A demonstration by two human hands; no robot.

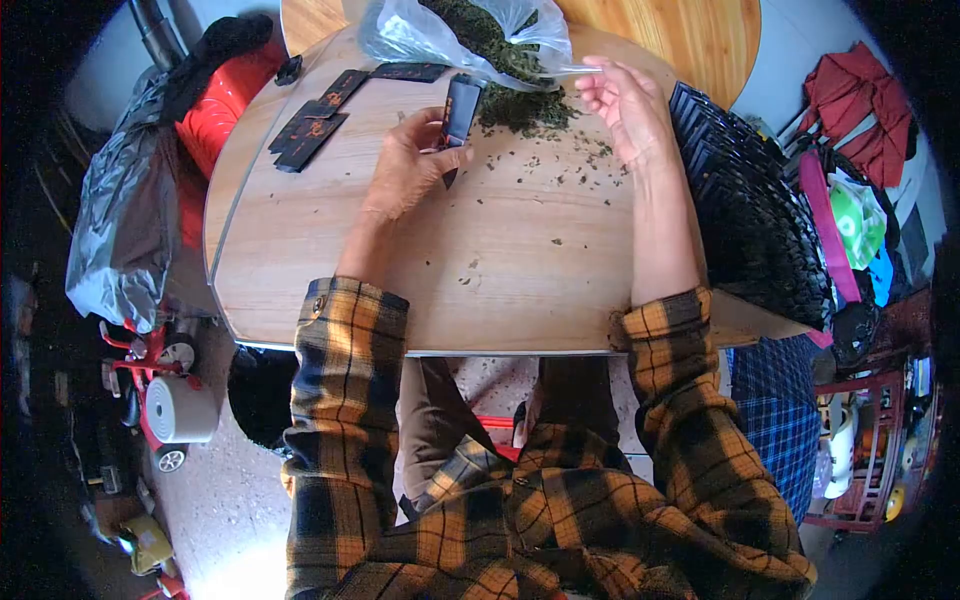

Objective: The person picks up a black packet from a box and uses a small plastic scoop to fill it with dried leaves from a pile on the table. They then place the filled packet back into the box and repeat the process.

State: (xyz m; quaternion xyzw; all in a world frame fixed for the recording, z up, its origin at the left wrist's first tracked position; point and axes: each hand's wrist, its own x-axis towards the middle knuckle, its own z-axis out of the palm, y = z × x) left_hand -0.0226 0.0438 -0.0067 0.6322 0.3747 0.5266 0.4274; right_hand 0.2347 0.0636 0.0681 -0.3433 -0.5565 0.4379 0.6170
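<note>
Left hand [412,160]: fingers curled, thumb across, holding small black packet [461,112], shiny, flat, long; packet stands nearly upright, long side pointing away from person, above wooden bench [350,235]. Right hand [625,105]: fingertips pinched nearly closed on thin see-through stick, beside dry, crumbly green leaves [525,108] spilling from crinkly clear plastic bag [415,35]. More flat black packets [312,130] with red marks lie left, overlapping.
</note>
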